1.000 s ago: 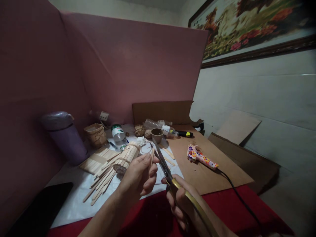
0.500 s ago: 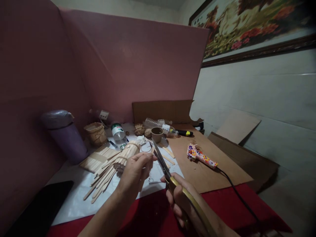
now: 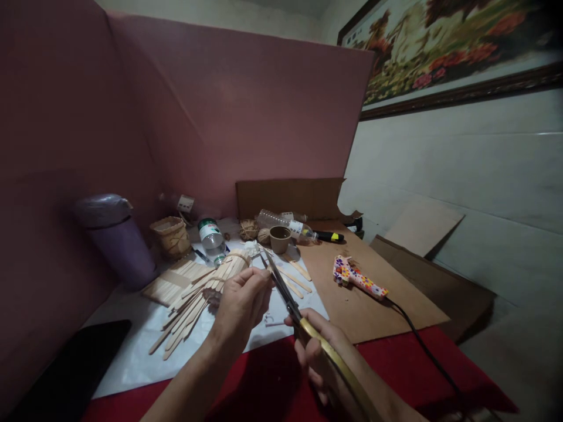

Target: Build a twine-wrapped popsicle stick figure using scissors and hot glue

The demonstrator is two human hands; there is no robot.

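Observation:
My left hand (image 3: 241, 305) is closed in a pinch on a short wooden craft stick (image 3: 266, 272), held just above the white sheet (image 3: 132, 357). My right hand (image 3: 319, 357) grips gold-handled scissors (image 3: 303, 325). Their blades (image 3: 276, 280) are slightly apart and reach up to the stick at my left fingertips. Just left of my left hand lies a fan of loose craft sticks (image 3: 189, 305) and a bundle of glued sticks (image 3: 231, 266).
A flowered glue gun (image 3: 358, 280) with a black cord lies on brown cardboard (image 3: 373, 305) to the right. Behind stand a small brown cup (image 3: 280, 238), lying plastic bottles (image 3: 285, 224), twine balls (image 3: 249, 230), a stick basket (image 3: 170, 235), a purple bin (image 3: 116, 240). Pink boards wall the left and back.
The scissor blades have opened a little and swung left against the stick. My left hand has curled tighter and shifted slightly down. A small cut piece now lies on the sheet below.

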